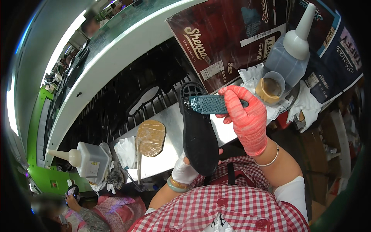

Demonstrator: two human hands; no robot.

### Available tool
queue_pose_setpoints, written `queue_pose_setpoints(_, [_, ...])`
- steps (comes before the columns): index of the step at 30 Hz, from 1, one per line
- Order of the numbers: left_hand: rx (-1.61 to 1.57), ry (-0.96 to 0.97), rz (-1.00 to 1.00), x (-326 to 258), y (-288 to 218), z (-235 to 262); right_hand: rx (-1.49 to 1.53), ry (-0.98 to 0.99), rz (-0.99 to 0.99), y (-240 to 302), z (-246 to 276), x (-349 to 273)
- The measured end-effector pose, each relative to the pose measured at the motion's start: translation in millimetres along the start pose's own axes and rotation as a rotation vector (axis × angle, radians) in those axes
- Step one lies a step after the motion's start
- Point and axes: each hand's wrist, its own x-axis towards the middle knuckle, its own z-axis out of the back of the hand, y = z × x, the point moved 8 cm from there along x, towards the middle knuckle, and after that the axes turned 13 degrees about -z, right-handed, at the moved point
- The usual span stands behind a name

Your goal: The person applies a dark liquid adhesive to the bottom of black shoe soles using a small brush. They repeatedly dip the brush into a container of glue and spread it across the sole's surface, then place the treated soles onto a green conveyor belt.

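A long black shoe sole is held up over the metal worktop, its heel end with an open grid facing away from me. My left hand, in a white glove with bare fingertips, is closed around the near end from beneath; the sole hides most of its fingers. My right hand, in a pinkish-red knit glove, grips a flat teal brush-like tool with a textured face. The tool's left end lies over the sole beside the heel grid, and its working edge cannot be made out.
On the right stand a spouted translucent bottle and a cup with yellowish-brown residue, before dark red cartons. Leftward are a round plastic-wrapped tan pad and another spouted bottle. Beyond runs a dark slatted rack. A person sits lower left.
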Motion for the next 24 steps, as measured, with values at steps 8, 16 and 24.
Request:
queue_pose_setpoints(8, [-0.004,0.004,-0.056,5.3,-4.2,8.7,-0.009,0.09,-0.193,-28.0,-6.4,-17.9])
queue_pose_setpoints(16, [0.015,-0.058,-0.136,8.1,-11.3,13.6,-0.044,0.113,-0.282,-46.3,-14.0,-31.4])
queue_pose_setpoints(24, [-0.053,-0.082,-0.174,9.1,-15.6,24.2,-0.143,0.196,-0.341,-54.5,-19.9,-43.8])
